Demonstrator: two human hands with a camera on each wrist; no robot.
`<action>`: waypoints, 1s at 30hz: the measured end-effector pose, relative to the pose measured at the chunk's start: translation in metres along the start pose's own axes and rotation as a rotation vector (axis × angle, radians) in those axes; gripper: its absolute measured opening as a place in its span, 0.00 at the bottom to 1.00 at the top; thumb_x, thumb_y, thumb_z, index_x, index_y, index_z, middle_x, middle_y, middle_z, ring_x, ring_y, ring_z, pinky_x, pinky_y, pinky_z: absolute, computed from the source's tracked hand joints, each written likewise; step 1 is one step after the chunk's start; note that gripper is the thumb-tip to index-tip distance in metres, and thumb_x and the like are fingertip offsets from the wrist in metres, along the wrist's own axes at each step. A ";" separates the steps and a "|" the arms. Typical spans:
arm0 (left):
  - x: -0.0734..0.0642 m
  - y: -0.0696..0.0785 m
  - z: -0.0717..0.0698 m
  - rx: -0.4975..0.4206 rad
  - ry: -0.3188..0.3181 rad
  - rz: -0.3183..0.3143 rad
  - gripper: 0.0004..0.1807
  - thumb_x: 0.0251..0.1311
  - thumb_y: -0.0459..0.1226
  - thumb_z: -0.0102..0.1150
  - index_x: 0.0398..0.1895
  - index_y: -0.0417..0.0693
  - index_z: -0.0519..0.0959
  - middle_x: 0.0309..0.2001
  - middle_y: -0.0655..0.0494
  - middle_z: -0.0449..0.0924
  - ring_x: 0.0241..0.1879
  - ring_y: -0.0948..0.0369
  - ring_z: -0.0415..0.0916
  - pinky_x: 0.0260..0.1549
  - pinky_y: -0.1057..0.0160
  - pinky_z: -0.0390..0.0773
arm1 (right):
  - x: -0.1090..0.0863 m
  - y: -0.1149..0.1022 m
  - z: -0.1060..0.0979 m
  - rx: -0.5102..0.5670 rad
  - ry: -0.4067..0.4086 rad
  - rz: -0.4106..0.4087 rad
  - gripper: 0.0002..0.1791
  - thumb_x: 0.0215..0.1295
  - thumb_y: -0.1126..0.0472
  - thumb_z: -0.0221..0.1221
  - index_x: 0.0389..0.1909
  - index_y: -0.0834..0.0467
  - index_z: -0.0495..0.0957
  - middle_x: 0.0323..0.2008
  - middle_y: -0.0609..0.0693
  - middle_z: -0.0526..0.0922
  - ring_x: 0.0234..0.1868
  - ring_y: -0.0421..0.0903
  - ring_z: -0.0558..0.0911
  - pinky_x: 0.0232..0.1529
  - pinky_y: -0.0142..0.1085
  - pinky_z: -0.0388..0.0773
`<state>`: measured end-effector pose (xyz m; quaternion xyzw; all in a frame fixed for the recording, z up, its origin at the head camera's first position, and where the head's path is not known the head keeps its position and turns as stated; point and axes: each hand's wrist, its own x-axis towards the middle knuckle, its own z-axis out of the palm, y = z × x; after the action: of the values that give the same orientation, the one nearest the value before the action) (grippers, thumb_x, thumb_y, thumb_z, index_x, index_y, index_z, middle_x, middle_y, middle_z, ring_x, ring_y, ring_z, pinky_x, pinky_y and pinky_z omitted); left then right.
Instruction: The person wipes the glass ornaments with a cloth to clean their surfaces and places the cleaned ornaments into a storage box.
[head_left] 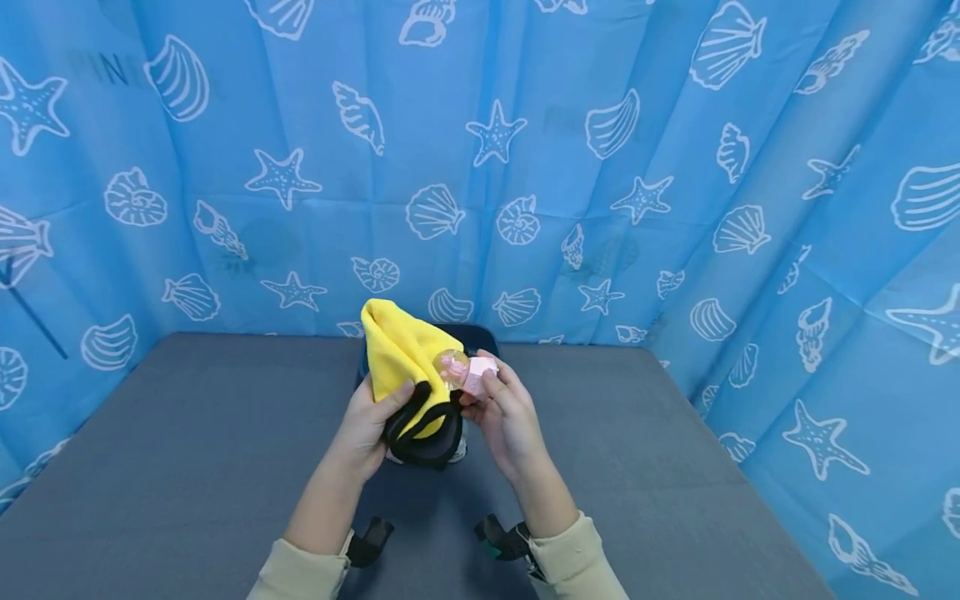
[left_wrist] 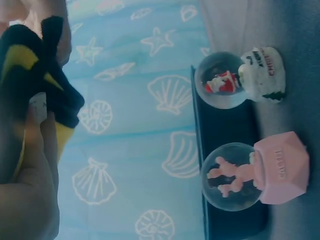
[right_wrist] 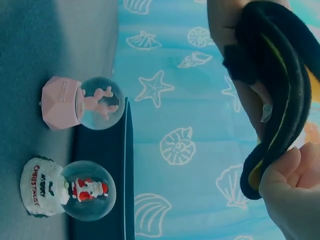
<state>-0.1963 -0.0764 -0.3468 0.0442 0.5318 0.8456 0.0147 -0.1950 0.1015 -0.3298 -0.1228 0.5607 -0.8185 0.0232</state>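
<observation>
My left hand (head_left: 366, 423) grips a yellow cloth (head_left: 405, 346) with a black edge, its thumb lying over the near side. My right hand (head_left: 512, 410) holds a snow globe (head_left: 477, 377) by its pink base, tilted sideways with the clear dome towards the cloth. Pink shapes show inside that dome. In the right wrist view the cloth's dark side (right_wrist: 280, 100) covers most of this globe, and the right fingers (right_wrist: 282, 172) meet the cloth's black edge. Both hands are raised above the table.
Below the hands stand a pink-based snow globe (left_wrist: 282, 169) with a pink balloon-animal figure and a white Christmas snow globe (left_wrist: 265, 75) with a Santa. A dark blue bin (head_left: 480, 335) is behind them on the grey table (head_left: 247, 417). A blue shell-patterned curtain (head_left: 322, 242) hangs beyond.
</observation>
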 end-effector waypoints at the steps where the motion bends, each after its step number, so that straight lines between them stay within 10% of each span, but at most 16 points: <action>1: 0.000 0.001 0.000 -0.024 -0.009 0.009 0.24 0.68 0.32 0.55 0.61 0.41 0.58 0.48 0.50 0.68 0.45 0.60 0.75 0.46 0.65 0.78 | 0.000 0.000 0.000 -0.005 -0.002 0.001 0.27 0.74 0.59 0.44 0.68 0.68 0.54 0.39 0.50 0.73 0.34 0.41 0.74 0.37 0.31 0.72; 15: 0.002 -0.001 0.010 0.111 0.016 0.060 0.31 0.64 0.32 0.59 0.66 0.40 0.56 0.51 0.47 0.66 0.49 0.56 0.69 0.47 0.64 0.75 | 0.000 0.002 -0.003 -0.200 -0.089 0.015 0.35 0.68 0.62 0.52 0.73 0.65 0.52 0.51 0.58 0.70 0.41 0.43 0.73 0.39 0.30 0.73; 30: 0.004 -0.002 0.006 0.099 0.129 0.018 0.28 0.65 0.31 0.58 0.64 0.37 0.59 0.50 0.45 0.68 0.44 0.59 0.75 0.43 0.64 0.79 | 0.001 0.006 -0.003 0.016 0.032 0.013 0.19 0.68 0.64 0.50 0.56 0.69 0.65 0.32 0.50 0.73 0.31 0.41 0.73 0.34 0.30 0.72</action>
<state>-0.1995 -0.0698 -0.3458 -0.0049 0.5722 0.8195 -0.0296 -0.1972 0.1016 -0.3366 -0.1057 0.5553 -0.8247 0.0208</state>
